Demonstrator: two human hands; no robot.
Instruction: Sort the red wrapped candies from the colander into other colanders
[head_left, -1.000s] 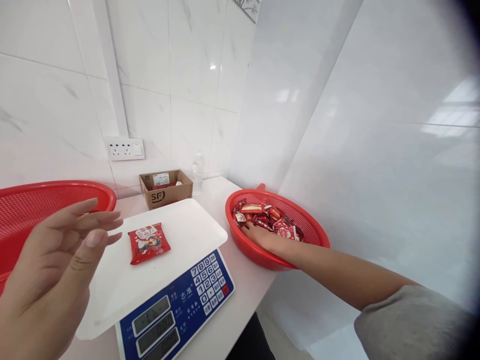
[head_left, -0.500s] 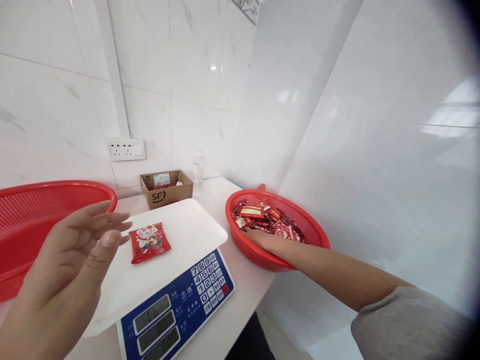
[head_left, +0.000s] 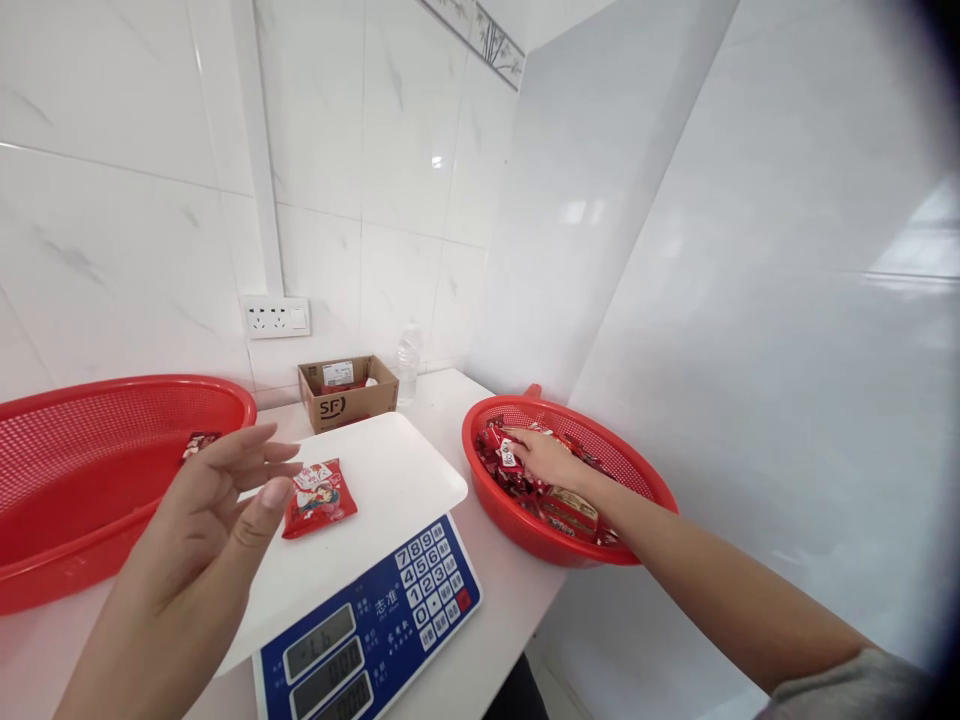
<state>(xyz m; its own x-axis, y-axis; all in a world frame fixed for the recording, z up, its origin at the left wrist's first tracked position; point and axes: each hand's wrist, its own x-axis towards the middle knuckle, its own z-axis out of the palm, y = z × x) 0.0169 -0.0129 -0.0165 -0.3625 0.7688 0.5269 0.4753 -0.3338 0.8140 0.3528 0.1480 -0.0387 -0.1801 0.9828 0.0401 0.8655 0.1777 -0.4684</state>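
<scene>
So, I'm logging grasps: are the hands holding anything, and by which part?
The left hand is open and empty. The right hand lies on packets in the basket, fingertips on one; a grip cannot be told.

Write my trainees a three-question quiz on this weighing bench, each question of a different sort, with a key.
1. True or false: the right hand is inside the round red plastic mesh basket of red snack packets.
2. How many packets lie on the white plastic tray of the blue-panelled electronic scale? A none; B one; C three.
3. Fill in: the left hand, raised near the tray, is ____ and holds nothing.
Key: 1 true; 2 B, a single red packet; 3 open.
</scene>
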